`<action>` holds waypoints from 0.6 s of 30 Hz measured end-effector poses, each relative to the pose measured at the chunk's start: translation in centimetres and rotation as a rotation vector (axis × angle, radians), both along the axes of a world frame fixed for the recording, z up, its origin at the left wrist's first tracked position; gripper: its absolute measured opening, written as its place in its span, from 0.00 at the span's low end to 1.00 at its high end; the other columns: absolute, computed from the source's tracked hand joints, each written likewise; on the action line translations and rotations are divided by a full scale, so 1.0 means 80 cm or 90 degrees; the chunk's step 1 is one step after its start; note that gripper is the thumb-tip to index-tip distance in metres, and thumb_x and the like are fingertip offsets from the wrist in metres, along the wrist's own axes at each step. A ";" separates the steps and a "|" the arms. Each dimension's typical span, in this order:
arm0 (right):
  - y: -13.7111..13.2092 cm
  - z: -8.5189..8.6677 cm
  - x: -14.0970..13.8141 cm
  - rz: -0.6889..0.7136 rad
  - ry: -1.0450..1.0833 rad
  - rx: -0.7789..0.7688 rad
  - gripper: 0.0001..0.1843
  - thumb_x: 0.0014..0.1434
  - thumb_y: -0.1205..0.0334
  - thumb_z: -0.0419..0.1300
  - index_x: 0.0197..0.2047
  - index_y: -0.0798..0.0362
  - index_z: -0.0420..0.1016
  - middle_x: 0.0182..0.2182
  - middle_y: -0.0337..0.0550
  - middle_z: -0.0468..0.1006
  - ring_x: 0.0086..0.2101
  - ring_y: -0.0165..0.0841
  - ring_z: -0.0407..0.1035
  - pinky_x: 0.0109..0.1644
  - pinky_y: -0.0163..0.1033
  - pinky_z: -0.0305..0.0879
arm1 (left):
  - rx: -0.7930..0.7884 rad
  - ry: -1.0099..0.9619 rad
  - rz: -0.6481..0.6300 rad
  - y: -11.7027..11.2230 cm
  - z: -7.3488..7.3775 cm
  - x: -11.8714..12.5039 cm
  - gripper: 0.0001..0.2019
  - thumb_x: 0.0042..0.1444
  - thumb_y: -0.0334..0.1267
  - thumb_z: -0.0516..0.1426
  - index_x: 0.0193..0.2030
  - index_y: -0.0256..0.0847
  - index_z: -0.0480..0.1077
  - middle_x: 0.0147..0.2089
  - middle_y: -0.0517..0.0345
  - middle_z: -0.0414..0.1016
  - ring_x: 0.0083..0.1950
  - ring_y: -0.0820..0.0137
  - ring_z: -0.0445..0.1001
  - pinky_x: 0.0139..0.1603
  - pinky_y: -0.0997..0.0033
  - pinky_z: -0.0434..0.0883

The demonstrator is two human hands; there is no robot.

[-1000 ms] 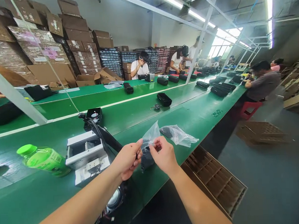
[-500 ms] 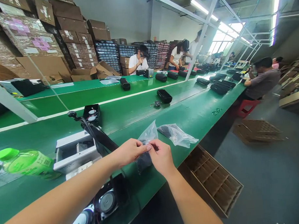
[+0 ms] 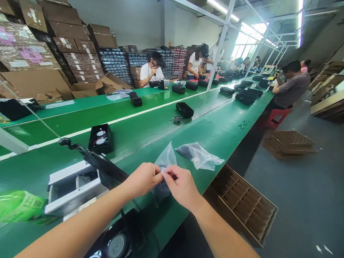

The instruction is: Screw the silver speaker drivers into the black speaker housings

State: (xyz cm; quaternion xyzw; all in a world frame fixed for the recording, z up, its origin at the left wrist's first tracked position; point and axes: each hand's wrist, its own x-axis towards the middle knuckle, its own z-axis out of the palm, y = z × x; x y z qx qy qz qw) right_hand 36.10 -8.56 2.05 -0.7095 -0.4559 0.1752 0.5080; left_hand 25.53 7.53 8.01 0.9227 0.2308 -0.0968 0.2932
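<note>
Both of my hands meet at the middle of a clear plastic bag [image 3: 167, 153] that has dark contents in its lower part. My left hand [image 3: 144, 177] pinches the bag from the left, thumb and fingers together. From the right, my right hand [image 3: 182, 184] pinches it at nearly the same spot, fingertips close to the left ones. What the dark contents are, I cannot make out. Just beyond my right hand, a second clear bag [image 3: 200, 156] with dark contents lies on the green bench [image 3: 150, 141].
Black speaker housings with round drivers [image 3: 116, 245] sit below my left arm. A grey-white metal box [image 3: 75, 189] and a green bottle [image 3: 19, 206] are at left. A hanging electric screwdriver [image 3: 105, 163] leans nearby. A divided carton [image 3: 245, 201] stands beyond the bench's right edge.
The view has shifted slightly right, so things appear farther left. Both hands still pinch the bag, with the fingertips repositioned a little.
</note>
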 end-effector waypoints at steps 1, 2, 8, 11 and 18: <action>0.001 0.001 0.001 0.006 -0.012 0.001 0.17 0.73 0.50 0.64 0.55 0.53 0.79 0.50 0.47 0.83 0.45 0.35 0.79 0.51 0.46 0.82 | 0.018 0.005 -0.006 0.000 0.000 0.002 0.18 0.72 0.52 0.62 0.43 0.36 0.76 0.38 0.60 0.77 0.37 0.69 0.78 0.40 0.66 0.79; 0.001 0.001 0.002 0.012 -0.023 0.001 0.17 0.73 0.50 0.64 0.55 0.53 0.79 0.50 0.47 0.83 0.45 0.35 0.79 0.51 0.46 0.82 | 0.035 0.010 -0.009 -0.001 0.000 0.004 0.17 0.72 0.52 0.62 0.44 0.36 0.77 0.40 0.59 0.79 0.39 0.68 0.79 0.42 0.64 0.80; 0.003 -0.014 0.001 -0.018 -0.089 0.003 0.17 0.73 0.50 0.64 0.56 0.54 0.79 0.50 0.47 0.82 0.45 0.35 0.79 0.49 0.46 0.82 | 0.100 0.004 0.025 -0.010 0.004 0.009 0.16 0.73 0.50 0.62 0.49 0.37 0.77 0.46 0.54 0.81 0.46 0.66 0.81 0.51 0.58 0.81; -0.001 -0.032 -0.005 -0.078 -0.131 -0.004 0.18 0.73 0.50 0.64 0.57 0.53 0.78 0.52 0.48 0.82 0.46 0.36 0.79 0.51 0.47 0.82 | 0.085 -0.016 0.072 -0.012 0.004 0.004 0.16 0.73 0.51 0.61 0.49 0.38 0.77 0.47 0.54 0.81 0.47 0.65 0.81 0.53 0.56 0.81; -0.010 -0.049 -0.015 -0.135 -0.198 -0.060 0.18 0.73 0.50 0.64 0.58 0.53 0.78 0.54 0.49 0.82 0.48 0.36 0.79 0.53 0.48 0.82 | -0.135 -0.080 0.235 -0.018 -0.017 -0.004 0.18 0.71 0.50 0.63 0.56 0.38 0.77 0.55 0.51 0.81 0.53 0.60 0.81 0.54 0.54 0.82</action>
